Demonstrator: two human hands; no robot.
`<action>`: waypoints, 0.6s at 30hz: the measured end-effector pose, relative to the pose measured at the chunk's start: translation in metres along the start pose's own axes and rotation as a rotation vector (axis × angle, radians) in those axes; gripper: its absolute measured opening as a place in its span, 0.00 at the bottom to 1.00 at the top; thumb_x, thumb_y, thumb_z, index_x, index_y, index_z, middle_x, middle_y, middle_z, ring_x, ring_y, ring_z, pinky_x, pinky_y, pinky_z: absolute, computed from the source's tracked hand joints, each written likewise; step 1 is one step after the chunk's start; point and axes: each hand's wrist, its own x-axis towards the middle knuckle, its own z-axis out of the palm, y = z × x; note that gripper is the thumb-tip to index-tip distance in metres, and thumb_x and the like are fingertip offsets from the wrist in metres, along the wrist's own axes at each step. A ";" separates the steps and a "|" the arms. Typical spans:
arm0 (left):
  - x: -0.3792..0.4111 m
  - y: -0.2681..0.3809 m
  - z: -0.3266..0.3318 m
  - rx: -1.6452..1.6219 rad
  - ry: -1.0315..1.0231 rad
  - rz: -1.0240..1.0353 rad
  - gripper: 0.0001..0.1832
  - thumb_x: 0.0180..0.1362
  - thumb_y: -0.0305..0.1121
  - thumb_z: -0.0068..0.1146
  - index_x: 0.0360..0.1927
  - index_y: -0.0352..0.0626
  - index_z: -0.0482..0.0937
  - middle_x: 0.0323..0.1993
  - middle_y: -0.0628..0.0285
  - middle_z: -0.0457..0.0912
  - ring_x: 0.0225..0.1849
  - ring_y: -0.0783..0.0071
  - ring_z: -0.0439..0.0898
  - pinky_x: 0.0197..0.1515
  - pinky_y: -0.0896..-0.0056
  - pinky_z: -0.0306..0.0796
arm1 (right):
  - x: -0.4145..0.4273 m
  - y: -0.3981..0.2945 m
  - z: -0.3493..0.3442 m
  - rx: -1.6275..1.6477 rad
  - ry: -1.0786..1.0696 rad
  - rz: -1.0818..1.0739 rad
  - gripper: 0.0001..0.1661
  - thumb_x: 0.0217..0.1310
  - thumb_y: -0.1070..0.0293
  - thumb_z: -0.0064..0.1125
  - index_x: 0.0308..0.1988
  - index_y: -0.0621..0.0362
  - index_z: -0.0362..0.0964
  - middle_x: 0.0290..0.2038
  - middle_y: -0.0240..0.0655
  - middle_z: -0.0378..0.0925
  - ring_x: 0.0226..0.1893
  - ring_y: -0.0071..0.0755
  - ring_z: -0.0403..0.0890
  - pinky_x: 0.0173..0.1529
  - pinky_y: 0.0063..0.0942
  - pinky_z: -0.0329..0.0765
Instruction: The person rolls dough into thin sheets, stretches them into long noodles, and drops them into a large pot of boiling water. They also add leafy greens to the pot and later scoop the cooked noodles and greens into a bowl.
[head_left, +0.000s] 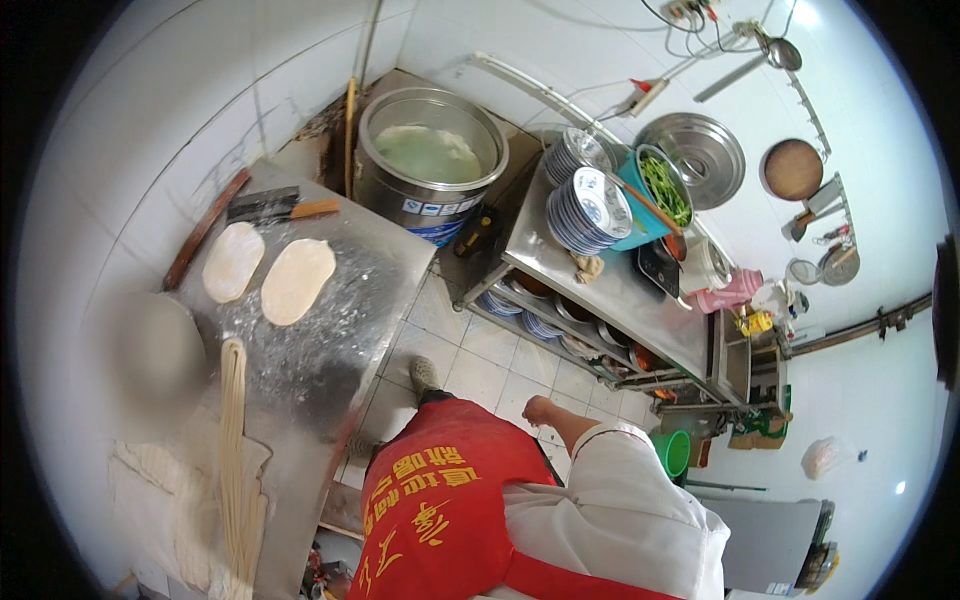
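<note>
My right hand (538, 411) hangs beside the red apron (442, 480), above the tiled floor, with its fingers curled; nothing shows in it, but its inner side is hidden. My left hand is out of view. At the left stands a floured metal worktable (360, 300). Two flat oval dough pieces (233, 262) lie side by side on it. Near them are a broad dark blade with a wooden handle (315, 208) and a dark wooden stick (206, 229). A long bundle of folded dough strands (234, 427) stretches along the table, partly beside a pale cloth (165, 510).
A large steel pot (431, 195) of cloudy liquid stands beyond the worktable. On a metal shelf table (600, 300) are stacked bowls (592, 210) and a turquoise tub (649, 202) of greens. A green bucket (671, 452) is at the right. A blurred patch covers the left edge.
</note>
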 end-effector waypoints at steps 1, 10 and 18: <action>0.005 0.003 -0.002 0.023 -0.031 0.010 0.15 0.55 0.40 0.52 0.38 0.38 0.79 0.33 0.47 0.81 0.40 0.50 0.78 0.44 0.52 0.71 | 0.005 0.006 0.002 0.114 0.024 0.063 0.13 0.57 0.66 0.47 0.29 0.55 0.79 0.25 0.32 0.81 0.23 0.29 0.82 0.29 0.29 0.79; -0.009 -0.015 -0.006 0.530 -0.531 0.504 0.18 0.60 0.44 0.47 0.39 0.39 0.80 0.34 0.47 0.81 0.39 0.51 0.79 0.43 0.51 0.73 | 0.060 0.093 -0.040 -0.170 0.468 -0.303 0.08 0.41 0.63 0.60 0.26 0.53 0.78 0.29 0.38 0.80 0.33 0.46 0.80 0.36 0.43 0.77; -0.146 0.120 -0.028 -0.115 -0.381 -0.087 0.16 0.51 0.42 0.54 0.25 0.38 0.81 0.29 0.44 0.81 0.35 0.46 0.80 0.41 0.53 0.75 | 0.095 0.180 -0.101 1.288 0.130 -0.035 0.06 0.58 0.69 0.47 0.28 0.56 0.68 0.24 0.39 0.76 0.21 0.33 0.78 0.23 0.28 0.75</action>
